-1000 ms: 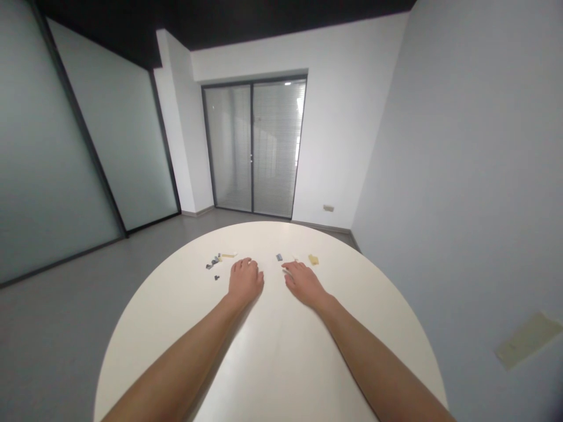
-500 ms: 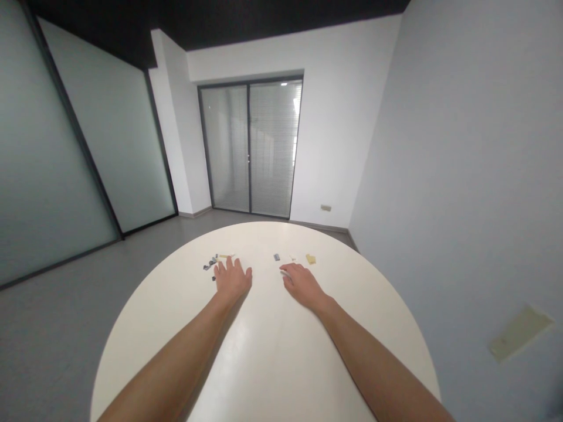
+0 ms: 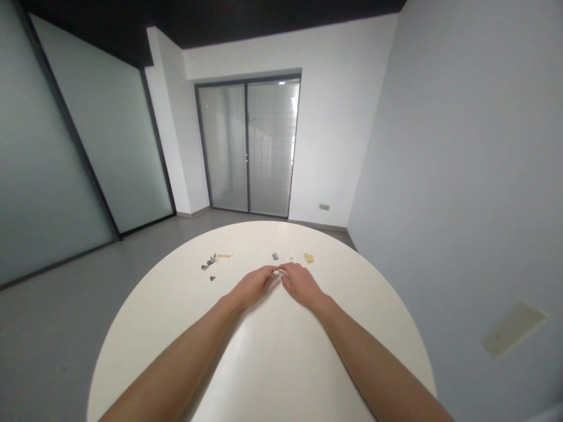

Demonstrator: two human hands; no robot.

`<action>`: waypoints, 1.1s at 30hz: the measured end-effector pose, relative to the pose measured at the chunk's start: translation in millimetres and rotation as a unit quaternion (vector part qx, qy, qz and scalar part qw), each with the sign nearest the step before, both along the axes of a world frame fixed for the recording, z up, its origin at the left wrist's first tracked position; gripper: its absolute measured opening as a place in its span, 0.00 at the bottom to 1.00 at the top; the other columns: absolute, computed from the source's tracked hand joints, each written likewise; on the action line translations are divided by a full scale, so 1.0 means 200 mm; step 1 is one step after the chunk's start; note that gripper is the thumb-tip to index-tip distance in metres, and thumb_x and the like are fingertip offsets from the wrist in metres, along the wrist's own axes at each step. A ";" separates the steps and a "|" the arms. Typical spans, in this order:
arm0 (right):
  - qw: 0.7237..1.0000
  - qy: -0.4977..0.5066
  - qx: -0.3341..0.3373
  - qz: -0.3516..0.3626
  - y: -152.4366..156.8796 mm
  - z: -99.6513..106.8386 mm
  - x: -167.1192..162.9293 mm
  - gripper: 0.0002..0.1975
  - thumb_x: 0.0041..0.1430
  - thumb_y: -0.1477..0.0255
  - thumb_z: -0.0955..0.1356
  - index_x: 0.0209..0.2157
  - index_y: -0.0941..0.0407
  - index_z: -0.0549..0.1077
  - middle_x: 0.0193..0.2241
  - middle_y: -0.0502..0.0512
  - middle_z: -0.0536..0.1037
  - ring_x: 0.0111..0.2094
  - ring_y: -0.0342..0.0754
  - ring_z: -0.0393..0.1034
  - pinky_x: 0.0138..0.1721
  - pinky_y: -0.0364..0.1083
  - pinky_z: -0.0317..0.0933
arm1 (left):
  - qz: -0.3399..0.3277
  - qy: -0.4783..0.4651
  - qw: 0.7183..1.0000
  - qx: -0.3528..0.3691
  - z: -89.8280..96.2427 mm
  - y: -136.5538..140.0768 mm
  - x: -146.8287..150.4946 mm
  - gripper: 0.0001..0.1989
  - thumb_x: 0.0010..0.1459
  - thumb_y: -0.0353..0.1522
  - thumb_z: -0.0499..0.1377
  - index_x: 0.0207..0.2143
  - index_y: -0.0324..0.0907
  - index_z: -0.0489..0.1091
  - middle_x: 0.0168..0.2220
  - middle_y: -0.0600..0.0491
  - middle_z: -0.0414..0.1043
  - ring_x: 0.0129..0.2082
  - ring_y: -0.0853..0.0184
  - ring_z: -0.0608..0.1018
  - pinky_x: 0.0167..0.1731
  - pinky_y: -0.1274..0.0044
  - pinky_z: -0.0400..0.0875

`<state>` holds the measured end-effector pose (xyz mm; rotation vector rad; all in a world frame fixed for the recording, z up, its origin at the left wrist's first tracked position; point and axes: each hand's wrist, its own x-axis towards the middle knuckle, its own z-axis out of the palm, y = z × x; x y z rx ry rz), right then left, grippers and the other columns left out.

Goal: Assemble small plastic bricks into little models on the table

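My left hand [image 3: 255, 286] and my right hand [image 3: 302, 284] meet fingertip to fingertip over the middle of the white table. The fingers of both are curled into a pinch, and whatever small thing sits between them is too tiny and too covered to name. Just beyond the fingertips lies a small grey block-like piece [image 3: 275, 256]. A tiny whitish piece [image 3: 291, 257] is to its right, and farther right is a flat yellow piece [image 3: 309, 258]. Left of my left hand, a small dark piece [image 3: 212, 278] lies apart from a cluster of dark and grey pieces [image 3: 210, 262].
A thin tan strip [image 3: 224, 255] lies behind the dark cluster. The round white table [image 3: 264, 375] has a curved edge all around. Beyond it stand a glass door with blinds [image 3: 268, 146], frosted panels [image 3: 101, 123] and a grey wall [image 3: 475, 176] at right.
My left hand has left the dark pieces on the left and moved right to my right hand, its spread fingers now drawn together. My right hand has stayed nearly in place.
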<state>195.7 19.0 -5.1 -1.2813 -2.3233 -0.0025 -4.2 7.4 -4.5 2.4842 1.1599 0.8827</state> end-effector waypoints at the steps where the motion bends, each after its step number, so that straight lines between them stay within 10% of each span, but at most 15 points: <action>1: 1.000 0.000 -0.001 -0.001 0.00 0.00 0.00 0.14 0.65 0.71 0.61 0.51 0.54 0.68 0.49 0.56 0.74 0.50 0.49 0.65 0.53 0.47 0.55 | 0.001 -0.004 1.000 0.005 0.00 0.00 0.00 0.18 0.66 0.32 0.46 0.56 0.45 0.63 0.56 0.50 0.70 0.54 0.66 0.72 0.55 0.73 0.65; 33: 0.999 0.001 -0.023 0.031 -0.06 0.07 -0.02 0.12 0.66 0.67 0.62 0.41 0.55 0.75 0.42 0.55 0.77 0.45 0.47 0.68 0.48 0.45 0.57 | 0.100 0.096 0.990 0.018 0.03 -0.01 -0.02 0.14 0.63 0.32 0.50 0.46 0.46 0.72 0.43 0.51 0.76 0.44 0.64 0.75 0.44 0.75 0.68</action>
